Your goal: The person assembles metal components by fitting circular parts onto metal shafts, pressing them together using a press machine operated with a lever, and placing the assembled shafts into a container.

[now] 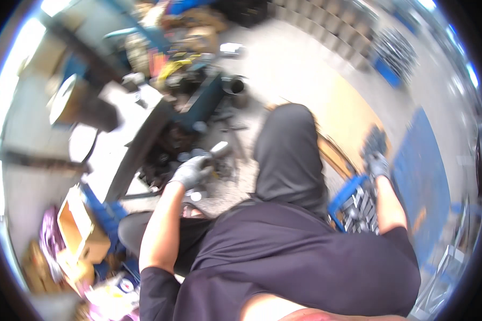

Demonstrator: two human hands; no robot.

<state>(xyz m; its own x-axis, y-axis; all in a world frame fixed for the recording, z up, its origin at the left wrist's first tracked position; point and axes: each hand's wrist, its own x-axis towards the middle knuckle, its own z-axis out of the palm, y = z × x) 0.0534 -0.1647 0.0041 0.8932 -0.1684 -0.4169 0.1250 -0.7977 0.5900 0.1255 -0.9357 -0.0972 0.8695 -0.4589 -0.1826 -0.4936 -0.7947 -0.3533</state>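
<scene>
My left hand (pixel 191 170), in a grey glove, is closed beside the dark machinery. A short, pale, shiny cylinder (pixel 220 149) sticks out past its fingers and appears to be in its grip; blur hides the exact contact. On my right side, my right hand (pixel 378 154) wears a grey glove with darker fingers. Those fingers stretch forward over the edge of a tan cardboard sheet (pixel 332 88), and I see nothing held in them. Below that hand, beside my right forearm, stands a blue crate (pixel 338 200) with several shiny metal pieces (pixel 359 212).
A white-topped bench (pixel 126 115) and a cluttered machine (pixel 168 142) stand at the left. At the right leans or lies a large blue panel (pixel 423 182). Farther off are a blue bin of metal parts (pixel 393 53) and rows of brown cylinders (pixel 326 24). An open cardboard box (pixel 80 224) sits lower left.
</scene>
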